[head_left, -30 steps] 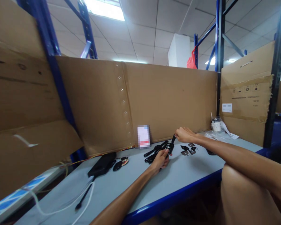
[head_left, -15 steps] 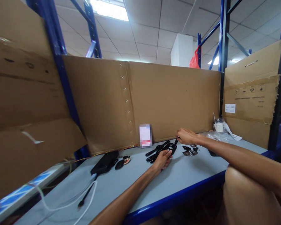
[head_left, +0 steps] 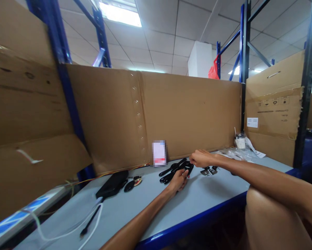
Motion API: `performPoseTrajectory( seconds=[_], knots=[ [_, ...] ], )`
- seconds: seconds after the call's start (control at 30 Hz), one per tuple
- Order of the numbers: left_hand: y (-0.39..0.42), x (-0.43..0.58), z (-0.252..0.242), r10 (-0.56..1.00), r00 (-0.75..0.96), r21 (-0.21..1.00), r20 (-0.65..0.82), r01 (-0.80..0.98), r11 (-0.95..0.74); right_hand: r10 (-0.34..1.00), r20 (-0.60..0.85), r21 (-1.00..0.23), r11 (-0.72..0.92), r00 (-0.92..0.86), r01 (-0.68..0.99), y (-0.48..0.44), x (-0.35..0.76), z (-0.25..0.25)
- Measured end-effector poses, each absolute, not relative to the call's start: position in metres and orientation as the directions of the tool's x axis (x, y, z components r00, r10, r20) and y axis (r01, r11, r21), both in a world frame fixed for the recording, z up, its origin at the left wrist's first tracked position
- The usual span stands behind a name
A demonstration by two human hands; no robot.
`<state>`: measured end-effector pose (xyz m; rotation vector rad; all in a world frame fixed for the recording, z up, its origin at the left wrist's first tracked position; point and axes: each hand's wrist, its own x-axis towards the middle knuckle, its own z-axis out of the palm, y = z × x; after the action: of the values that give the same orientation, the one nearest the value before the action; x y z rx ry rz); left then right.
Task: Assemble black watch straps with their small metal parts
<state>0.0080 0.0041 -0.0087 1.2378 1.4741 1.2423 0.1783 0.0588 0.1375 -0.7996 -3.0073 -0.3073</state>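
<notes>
My left hand (head_left: 179, 180) is closed around a glossy black strap-like piece (head_left: 189, 168), its exact kind too small to tell. My right hand (head_left: 201, 158) is pinched at the far end of that piece; the fingertips hide whatever they grip. Just left of the hands, several similar long black pieces (head_left: 168, 173) lie together on the grey tabletop (head_left: 150, 198). Small black and metallic parts (head_left: 210, 171) sit below my right forearm.
A black case (head_left: 112, 184), a dark oval object (head_left: 129, 186) and white cables (head_left: 97, 215) occupy the left side. A blurred white card (head_left: 159, 153) leans on the cardboard wall (head_left: 182, 111). Clear plastic bags (head_left: 236, 152) and a cup (head_left: 240, 141) stand back right.
My right hand has come slightly left and closer to my left hand. The dark strip that stuck up toward its fingers is less visible. The view has shifted a little.
</notes>
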Motion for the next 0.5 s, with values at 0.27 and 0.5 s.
performPoseTrajectory(
  seconds=[0.27,0.5],
  knots=[
    [0.002,0.009,-0.007,0.984,-0.178,0.988,-0.005,0.151,0.032,0.451,0.020,0.266,0.858,-0.892,0.439,0.054,0.164,0.117],
    [0.007,0.008,-0.013,0.978,-0.206,0.990,0.025,0.138,0.004,0.331,0.048,0.404,0.857,-0.943,0.321,0.050,0.149,0.100]
  ],
)
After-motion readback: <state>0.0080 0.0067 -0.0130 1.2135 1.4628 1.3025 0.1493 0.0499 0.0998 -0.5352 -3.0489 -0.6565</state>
